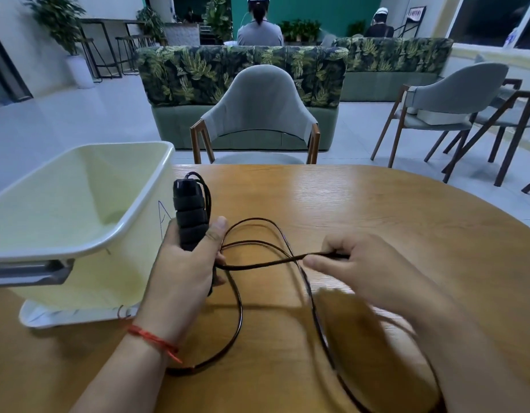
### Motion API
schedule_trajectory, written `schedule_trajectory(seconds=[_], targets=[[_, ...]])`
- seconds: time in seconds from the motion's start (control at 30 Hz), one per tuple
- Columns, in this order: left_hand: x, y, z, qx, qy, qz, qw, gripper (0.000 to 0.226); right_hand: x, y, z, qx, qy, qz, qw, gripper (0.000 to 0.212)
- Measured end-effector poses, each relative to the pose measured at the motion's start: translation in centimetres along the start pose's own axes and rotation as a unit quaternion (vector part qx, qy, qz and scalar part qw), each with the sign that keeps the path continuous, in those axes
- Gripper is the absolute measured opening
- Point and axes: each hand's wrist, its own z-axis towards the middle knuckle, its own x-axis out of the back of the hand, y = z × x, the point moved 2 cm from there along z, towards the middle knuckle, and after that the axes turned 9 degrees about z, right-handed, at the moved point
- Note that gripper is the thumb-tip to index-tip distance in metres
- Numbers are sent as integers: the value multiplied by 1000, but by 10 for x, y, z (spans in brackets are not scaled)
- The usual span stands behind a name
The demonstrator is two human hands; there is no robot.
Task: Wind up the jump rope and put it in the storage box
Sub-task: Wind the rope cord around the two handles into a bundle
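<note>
My left hand (183, 266) grips the black foam jump rope handles (189, 213) upright, just right of the storage box. The thin dark rope (239, 311) runs from that hand in loose loops over the wooden table (376, 210). My right hand (368, 269) pinches a stretch of the rope between thumb and fingers and holds it taut toward the left hand. More rope trails off under my right forearm at the lower right. The pale yellow storage box (79, 210) stands open at the left with nothing visible inside.
The box has a grey side handle (28, 271) and sits near the table's left edge. A grey chair (254, 114) stands across the table, with a leaf-patterned sofa (242, 73) behind it. More chairs (442, 111) are at the right. Two people sit in the background.
</note>
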Motion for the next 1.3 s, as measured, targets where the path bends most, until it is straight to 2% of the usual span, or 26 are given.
schedule_trajectory(seconds=[0.07,0.17,0.23,0.33,0.43,0.53,0.63,0.8,0.93,1.03,1.1,1.17,1.3], targets=[[-4,-3,1,-10,-4,76,997,38,9,-12,-4,15,-12,51,999,35],[-23,-7,-6,-45,-44,199,978,46,0,-35,-9,78,-29,78,993,28],[-30,-4,-14,-59,-84,258,961,51,-9,-40,-8,123,-3,79,989,27],[-33,3,-25,-93,-135,302,939,69,-11,-40,-4,128,42,108,985,25],[-36,4,-32,-116,-157,357,914,57,-18,-46,-7,153,-3,151,977,18],[-37,3,-34,-162,-150,414,883,37,-31,-51,-7,164,-40,137,976,15],[-34,4,-36,-214,-133,430,867,33,-30,-47,-3,148,-27,150,977,17],[-31,10,-43,-305,-153,398,851,31,-11,-35,5,131,-18,137,982,28],[-25,11,-42,-342,-187,379,839,53,-5,-22,11,80,-46,174,980,37],[-18,10,-39,-341,-206,256,881,54,-12,-14,18,37,-88,244,965,36],[-16,10,-39,-312,-174,160,920,53,-22,-11,23,33,-93,304,947,34],[-18,11,-41,-283,-147,82,944,51,-34,-11,27,60,-80,326,940,34],[-21,9,-33,-212,-120,-58,968,46,-55,-20,16,96,-31,199,975,43]])
